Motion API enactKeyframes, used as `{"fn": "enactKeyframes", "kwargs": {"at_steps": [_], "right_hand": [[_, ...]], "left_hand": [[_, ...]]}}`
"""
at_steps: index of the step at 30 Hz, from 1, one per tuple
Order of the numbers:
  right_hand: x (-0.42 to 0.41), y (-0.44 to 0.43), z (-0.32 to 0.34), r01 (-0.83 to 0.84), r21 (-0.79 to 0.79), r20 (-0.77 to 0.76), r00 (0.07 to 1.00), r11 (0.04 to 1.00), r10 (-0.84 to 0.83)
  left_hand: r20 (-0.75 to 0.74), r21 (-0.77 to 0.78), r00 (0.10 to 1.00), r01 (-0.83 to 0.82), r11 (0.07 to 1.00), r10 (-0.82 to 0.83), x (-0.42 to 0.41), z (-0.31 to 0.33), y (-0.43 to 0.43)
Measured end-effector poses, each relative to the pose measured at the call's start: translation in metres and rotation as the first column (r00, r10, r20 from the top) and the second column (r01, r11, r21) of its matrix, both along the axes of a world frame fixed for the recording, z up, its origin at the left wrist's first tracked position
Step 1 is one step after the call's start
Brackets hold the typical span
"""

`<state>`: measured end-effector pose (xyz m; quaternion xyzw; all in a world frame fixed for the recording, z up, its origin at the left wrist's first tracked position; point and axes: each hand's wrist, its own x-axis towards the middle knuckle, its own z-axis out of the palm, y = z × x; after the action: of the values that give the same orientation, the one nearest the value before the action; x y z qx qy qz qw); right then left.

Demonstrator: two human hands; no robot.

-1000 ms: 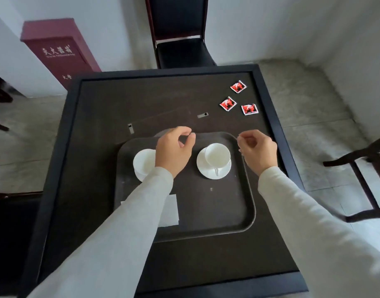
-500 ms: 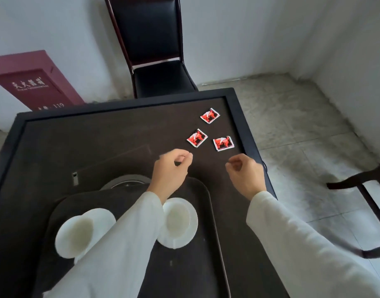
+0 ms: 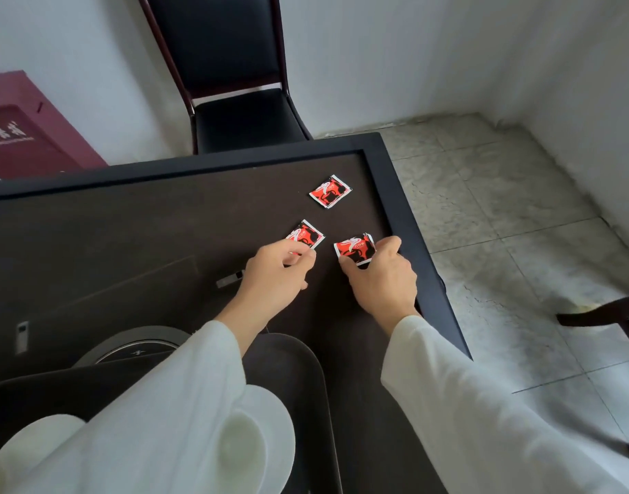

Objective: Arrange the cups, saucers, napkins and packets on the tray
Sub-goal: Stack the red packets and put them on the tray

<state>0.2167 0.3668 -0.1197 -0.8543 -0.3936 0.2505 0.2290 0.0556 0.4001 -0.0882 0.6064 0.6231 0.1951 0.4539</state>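
Three red packets lie near the table's far right corner. My left hand (image 3: 274, 276) pinches the near-left packet (image 3: 307, 235) with its fingertips. My right hand (image 3: 380, 276) grips the near-right packet (image 3: 356, 248), lifting one edge. The third packet (image 3: 330, 191) lies untouched farther back. The dark tray (image 3: 306, 372) is at the lower left, holding a white cup on a saucer (image 3: 266, 433) and a second cup and saucer (image 3: 38, 436), both partly hidden by my left sleeve. No napkin shows.
A round inset (image 3: 138, 345) sits in the dark table (image 3: 127, 237) behind the tray. A black chair (image 3: 234, 101) stands past the far edge, a maroon box (image 3: 24, 130) at the left, another chair's arm (image 3: 605, 311) at the right. The table's right edge is close to my right hand.
Both hands moved forward from above the tray to the packets and closed on one each. The view shifted up and right, so the tray slid to the lower left.
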Motion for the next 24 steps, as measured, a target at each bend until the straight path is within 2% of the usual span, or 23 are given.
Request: {"fn": "enactKeyframes", "kwargs": {"at_steps": [3, 7, 12, 16, 18, 21, 24], "right_hand": [[0.001, 0.004, -0.002, 0.018, 0.062, -0.041, 0.999, 0.998, -0.015], [-0.002, 0.0, -0.007, 0.013, 0.225, -0.071, 0.997, 0.974, 0.003], [-0.006, -0.008, -0.012, 0.107, 0.393, -0.317, 0.948, 0.913, 0.025], [-0.01, -0.003, -0.009, 0.019, 0.424, -0.533, 0.814, 0.906, 0.233], [-0.013, 0.001, -0.006, -0.057, 0.434, -0.574, 0.752, 0.899, 0.324], [-0.019, 0.009, -0.003, -0.114, 0.43, -0.581, 0.724, 0.895, 0.372], [-0.024, 0.014, -0.001, -0.142, 0.419, -0.562, 0.735, 0.897, 0.379]], "left_hand": [[0.005, -0.011, 1.0, 0.004, 1.0, -0.004, 0.004, -0.003, 0.004], [0.018, -0.029, 1.0, -0.017, 0.999, 0.017, 0.006, -0.002, 0.007], [0.05, -0.041, 0.997, -0.055, 0.998, 0.057, 0.002, 0.002, 0.009], [0.189, -0.142, 0.975, -0.09, 0.986, 0.116, -0.002, 0.005, 0.015], [0.26, -0.202, 0.952, -0.108, 0.973, 0.159, -0.004, 0.006, 0.019], [0.307, -0.248, 0.929, -0.134, 0.959, 0.209, -0.006, 0.005, 0.02], [0.338, -0.267, 0.903, -0.18, 0.947, 0.267, -0.013, 0.003, 0.019]]}}
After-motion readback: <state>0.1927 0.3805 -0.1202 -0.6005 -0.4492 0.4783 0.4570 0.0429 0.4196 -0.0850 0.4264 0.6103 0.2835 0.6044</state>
